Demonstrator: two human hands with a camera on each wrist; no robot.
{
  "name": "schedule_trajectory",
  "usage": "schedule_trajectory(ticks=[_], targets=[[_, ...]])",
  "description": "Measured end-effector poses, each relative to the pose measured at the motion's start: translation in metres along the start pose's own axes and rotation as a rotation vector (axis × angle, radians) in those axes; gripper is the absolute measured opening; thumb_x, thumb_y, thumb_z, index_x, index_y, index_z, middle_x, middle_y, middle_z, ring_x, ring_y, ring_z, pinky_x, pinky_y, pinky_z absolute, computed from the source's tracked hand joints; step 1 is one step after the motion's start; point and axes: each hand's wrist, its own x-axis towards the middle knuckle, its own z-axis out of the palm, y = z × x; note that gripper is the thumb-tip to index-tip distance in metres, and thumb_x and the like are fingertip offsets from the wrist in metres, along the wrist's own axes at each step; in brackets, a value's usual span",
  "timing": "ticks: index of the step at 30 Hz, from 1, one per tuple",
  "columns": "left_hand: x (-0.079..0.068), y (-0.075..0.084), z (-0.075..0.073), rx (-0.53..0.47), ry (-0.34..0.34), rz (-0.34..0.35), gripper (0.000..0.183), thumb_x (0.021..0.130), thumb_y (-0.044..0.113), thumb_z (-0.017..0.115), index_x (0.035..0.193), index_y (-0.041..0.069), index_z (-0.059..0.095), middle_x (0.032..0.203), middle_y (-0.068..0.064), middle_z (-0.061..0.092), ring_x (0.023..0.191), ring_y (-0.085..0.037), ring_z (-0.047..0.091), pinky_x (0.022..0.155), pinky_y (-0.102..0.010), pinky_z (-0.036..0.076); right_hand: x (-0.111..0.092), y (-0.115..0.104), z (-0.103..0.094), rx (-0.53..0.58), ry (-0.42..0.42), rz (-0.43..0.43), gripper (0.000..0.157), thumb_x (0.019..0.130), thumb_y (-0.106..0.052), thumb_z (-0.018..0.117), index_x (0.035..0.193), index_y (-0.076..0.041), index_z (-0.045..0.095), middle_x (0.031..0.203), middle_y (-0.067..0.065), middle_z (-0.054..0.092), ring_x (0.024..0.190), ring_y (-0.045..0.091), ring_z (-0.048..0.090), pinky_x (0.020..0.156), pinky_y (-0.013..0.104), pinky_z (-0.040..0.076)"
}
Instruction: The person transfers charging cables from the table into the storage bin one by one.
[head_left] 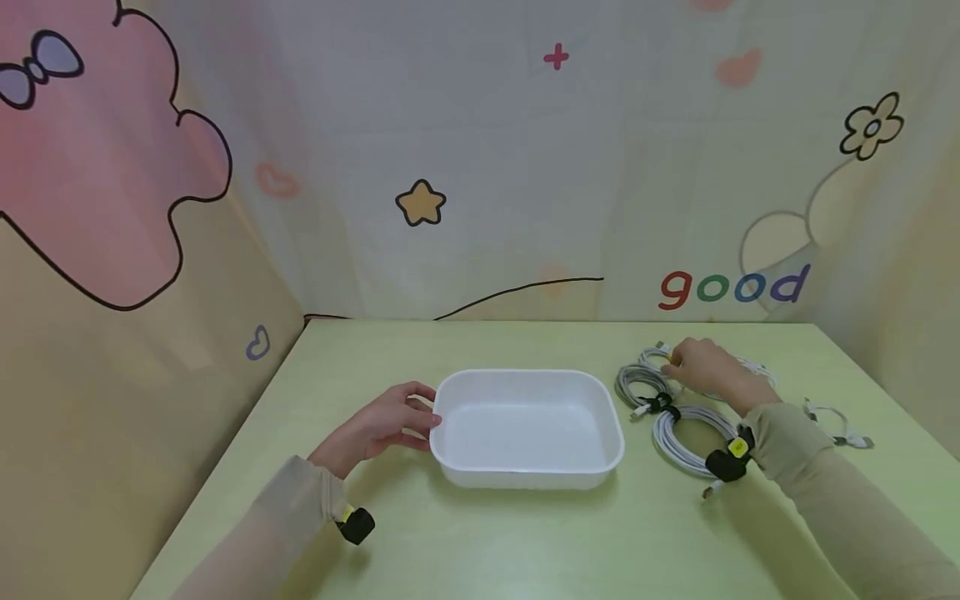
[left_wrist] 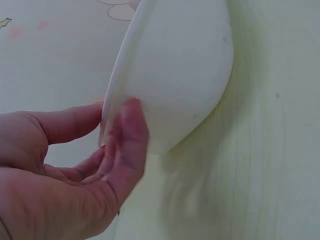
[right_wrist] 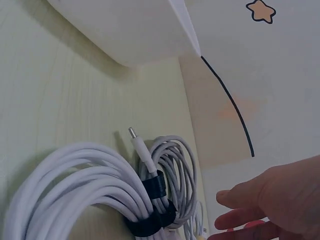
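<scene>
A white plastic tub (head_left: 528, 479) stands on the table, its inside bare. My left hand (head_left: 393, 421) holds the tub's left end, thumb at the rim and fingers against the outer wall (left_wrist: 175, 65). My right hand (head_left: 708, 367) reaches over the coiled cables to the tub's right. Its fingertips are close to a white cable coil (head_left: 654, 357) with a yellow tie; contact cannot be made out. In the right wrist view the thumb and fingers stand apart with no object visible between them. Nearer me lie a grey cable coil (right_wrist: 175, 175) and a thick white cable coil (right_wrist: 85, 175), both with black straps.
A short white cable (head_left: 847, 437) lies farther right on the table (head_left: 480, 542). Behind the table hangs a printed curtain (head_left: 495, 208) with a star and the word "good". Another part of the white coils shows behind the right hand.
</scene>
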Motion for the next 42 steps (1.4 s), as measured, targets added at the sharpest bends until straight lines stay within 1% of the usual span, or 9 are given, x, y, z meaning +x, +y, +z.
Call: schedule_trajectory(ticks=[3, 7, 13, 19, 24, 27, 33, 40, 42], targets=[[0.002, -0.003, 0.000, -0.032, -0.004, 0.004, 0.044, 0.091, 0.003, 0.061, 0.129, -0.001, 0.040, 0.103, -0.013, 0.060, 0.073, -0.017, 0.063, 0.067, -0.030, 0.058, 0.005, -0.001, 0.009, 0.029, 0.008, -0.018, 0.028, 0.093, -0.014, 0.058, 0.071, 0.002, 0.063, 0.056, 0.001, 0.051, 0.051, 0.012, 0.040, 0.050, 0.026, 0.034], [0.006, -0.008, -0.001, -0.099, -0.031, 0.004, 0.042, 0.091, 0.002, 0.059, 0.128, 0.000, 0.038, 0.097, -0.010, 0.060, 0.070, -0.016, 0.062, 0.064, -0.027, 0.057, 0.011, 0.001, 0.021, 0.038, 0.012, -0.027, 0.034, 0.090, -0.011, 0.060, 0.057, -0.008, 0.051, 0.050, -0.005, 0.037, 0.047, 0.010, 0.031, 0.049, 0.024, 0.029], [0.011, -0.014, -0.005, -0.201, -0.102, 0.002, 0.038, 0.092, 0.001, 0.057, 0.124, 0.003, 0.037, 0.088, -0.002, 0.061, 0.069, -0.014, 0.060, 0.065, -0.027, 0.056, 0.019, 0.009, 0.037, 0.013, 0.003, 0.016, 0.042, 0.090, -0.015, 0.058, 0.053, -0.017, 0.038, 0.048, -0.007, 0.027, 0.044, 0.008, 0.028, 0.046, 0.023, 0.027], [0.012, -0.016, -0.006, -0.235, -0.132, -0.005, 0.039, 0.092, 0.002, 0.056, 0.125, 0.004, 0.035, 0.089, -0.001, 0.062, 0.069, -0.012, 0.060, 0.068, -0.027, 0.056, 0.020, 0.013, 0.045, -0.003, 0.003, 0.057, 0.042, 0.092, -0.017, 0.055, 0.053, -0.018, 0.038, 0.048, -0.007, 0.028, 0.044, 0.009, 0.032, 0.045, 0.024, 0.027], [0.013, -0.017, -0.008, -0.249, -0.138, -0.015, 0.042, 0.093, 0.002, 0.056, 0.128, 0.004, 0.034, 0.091, -0.002, 0.062, 0.071, -0.013, 0.060, 0.069, -0.027, 0.056, 0.021, 0.012, 0.045, 0.024, 0.004, 0.069, 0.042, 0.091, -0.015, 0.055, 0.052, -0.017, 0.042, 0.046, -0.006, 0.031, 0.043, 0.009, 0.032, 0.045, 0.023, 0.027], [0.013, -0.018, -0.009, -0.257, -0.141, -0.012, 0.041, 0.093, 0.001, 0.056, 0.127, 0.004, 0.034, 0.091, -0.002, 0.062, 0.071, -0.013, 0.060, 0.068, -0.028, 0.057, 0.022, 0.009, 0.043, 0.039, 0.032, 0.046, 0.042, 0.090, -0.013, 0.055, 0.050, -0.016, 0.044, 0.044, -0.007, 0.033, 0.042, 0.009, 0.033, 0.044, 0.023, 0.027], [0.016, -0.019, -0.009, -0.264, -0.152, -0.010, 0.040, 0.094, 0.001, 0.054, 0.128, 0.004, 0.033, 0.091, -0.002, 0.061, 0.070, -0.012, 0.061, 0.067, -0.028, 0.057, 0.019, 0.005, 0.036, 0.053, 0.086, 0.004, 0.044, 0.090, -0.010, 0.057, 0.052, -0.018, 0.035, 0.049, -0.007, 0.024, 0.045, 0.009, 0.024, 0.045, 0.023, 0.022], [0.017, -0.019, -0.009, -0.278, -0.157, -0.023, 0.040, 0.094, 0.000, 0.053, 0.128, 0.005, 0.034, 0.091, -0.002, 0.060, 0.070, -0.012, 0.061, 0.066, -0.028, 0.057, 0.017, 0.001, 0.024, 0.115, 0.078, 0.009, 0.043, 0.089, -0.010, 0.059, 0.054, -0.018, 0.035, 0.048, -0.006, 0.025, 0.045, 0.009, 0.024, 0.045, 0.022, 0.022], [0.017, -0.019, -0.009, -0.282, -0.158, -0.021, 0.039, 0.094, 0.000, 0.053, 0.127, 0.005, 0.034, 0.091, -0.002, 0.060, 0.071, -0.012, 0.061, 0.066, -0.028, 0.057, 0.018, -0.001, 0.019, 0.117, 0.088, -0.001, 0.040, 0.088, -0.009, 0.058, 0.055, -0.016, 0.037, 0.048, -0.006, 0.026, 0.045, 0.009, 0.025, 0.046, 0.023, 0.023]])
